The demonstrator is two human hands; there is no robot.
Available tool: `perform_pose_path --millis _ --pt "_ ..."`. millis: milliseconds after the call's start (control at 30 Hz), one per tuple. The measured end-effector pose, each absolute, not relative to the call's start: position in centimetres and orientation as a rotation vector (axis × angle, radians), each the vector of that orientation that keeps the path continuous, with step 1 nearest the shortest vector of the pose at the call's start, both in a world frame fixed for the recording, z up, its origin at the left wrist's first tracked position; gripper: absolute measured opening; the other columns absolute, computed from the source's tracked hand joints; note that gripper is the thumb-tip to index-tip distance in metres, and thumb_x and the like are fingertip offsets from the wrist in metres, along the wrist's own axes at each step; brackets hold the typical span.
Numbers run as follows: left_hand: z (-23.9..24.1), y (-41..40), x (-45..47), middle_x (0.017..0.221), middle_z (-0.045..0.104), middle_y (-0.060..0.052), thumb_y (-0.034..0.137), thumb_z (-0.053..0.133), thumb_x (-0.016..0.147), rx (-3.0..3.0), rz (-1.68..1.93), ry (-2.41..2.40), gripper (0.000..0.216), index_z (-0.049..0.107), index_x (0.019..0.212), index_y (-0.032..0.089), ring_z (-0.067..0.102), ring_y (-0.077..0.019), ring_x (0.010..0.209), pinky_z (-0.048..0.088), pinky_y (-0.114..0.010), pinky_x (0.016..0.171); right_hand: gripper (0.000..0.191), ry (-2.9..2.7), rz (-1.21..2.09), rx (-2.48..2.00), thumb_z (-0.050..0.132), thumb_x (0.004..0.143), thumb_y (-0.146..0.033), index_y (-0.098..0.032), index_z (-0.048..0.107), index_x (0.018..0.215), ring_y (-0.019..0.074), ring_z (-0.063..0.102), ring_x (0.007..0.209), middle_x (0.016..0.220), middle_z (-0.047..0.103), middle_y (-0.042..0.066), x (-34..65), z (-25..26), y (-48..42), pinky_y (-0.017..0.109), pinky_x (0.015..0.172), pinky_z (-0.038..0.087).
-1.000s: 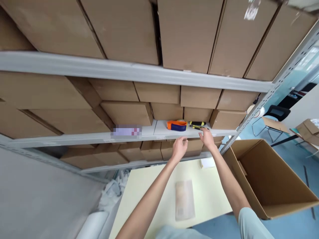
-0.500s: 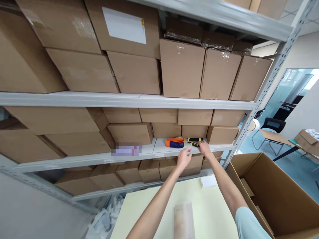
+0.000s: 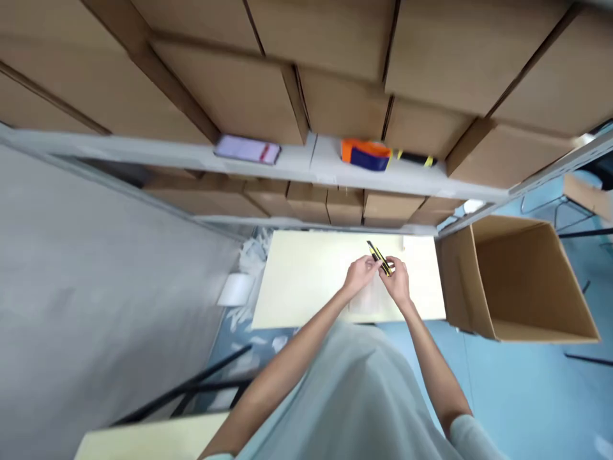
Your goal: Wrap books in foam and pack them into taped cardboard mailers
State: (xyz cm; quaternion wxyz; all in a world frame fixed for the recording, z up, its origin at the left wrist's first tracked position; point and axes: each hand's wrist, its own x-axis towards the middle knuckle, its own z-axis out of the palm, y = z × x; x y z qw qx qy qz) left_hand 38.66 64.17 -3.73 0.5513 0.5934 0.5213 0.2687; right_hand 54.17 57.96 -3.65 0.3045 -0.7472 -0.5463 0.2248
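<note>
Both hands meet over the pale yellow bench (image 3: 306,281). The left hand (image 3: 359,276) and right hand (image 3: 398,282) have their fingers closed narrow on a slim black-and-yellow utility knife (image 3: 380,259), whose tip points toward 11 o'clock. A clear plastic bag (image 3: 366,301) lies beneath them. At 3 o'clock stands an open brown cardboard box (image 3: 520,319). At 12 o'clock, on the grey metal shelf (image 3: 306,167), sits an orange-and-blue tape dispenser (image 3: 364,154).
</note>
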Motion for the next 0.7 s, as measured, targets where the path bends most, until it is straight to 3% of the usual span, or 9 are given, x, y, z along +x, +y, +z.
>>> perform_pose_path --millis 167,367,533,700 --pt "-8.8 57.6 36.6 0.102 0.084 -0.007 0.031 0.067 0.099 1.2 0.502 1.368 0.014 0.075 0.097 0.021 0.081 -0.0229 0.098 0.063 -0.034 0.092 0.039 -1.541 0.746 -2.09 0.067 0.092 -0.03 -0.017 0.067 0.129 0.0329 0.065 0.117 0.121 0.071 0.016 50.4 -7.5 52.4 0.047 0.105 0.057" --pt "-12.6 54.0 33.9 0.106 0.084 -0.005 0.036 0.059 0.104 1.164 0.316 1.356 0.024 0.077 0.106 0.021 0.078 -0.023 0.1 0.06 -0.032 0.092 0.038 -1.456 1.163 -2.141 0.063 0.098 -0.039 -0.024 0.059 0.133 0.0288 0.075 0.101 0.122 0.078 0.009 49.0 -11.6 50.3 0.042 0.089 0.06" --pt "-15.4 57.7 31.2 0.113 0.082 -0.007 0.032 0.055 0.105 1.341 0.264 1.531 0.025 0.077 0.11 0.02 0.075 -0.0233 0.103 0.056 -0.033 0.097 0.038 -1.487 1.118 -2.263 0.064 0.096 -0.035 -0.025 0.058 0.132 0.0321 0.076 0.107 0.128 0.076 0.01 48.0 -13.8 51.8 0.045 0.09 0.061" --pt "-18.6 64.4 30.4 0.111 0.079 -0.012 0.029 0.057 0.103 1.61 0.182 1.623 0.024 0.076 0.107 0.017 0.071 -0.0259 0.104 0.053 -0.037 0.102 0.039 -1.583 1.068 -2.322 0.057 0.102 -0.035 -0.022 0.053 0.139 0.0356 0.075 0.109 0.136 0.071 0.015 46.9 -15.0 55.1 0.05 0.093 0.062"
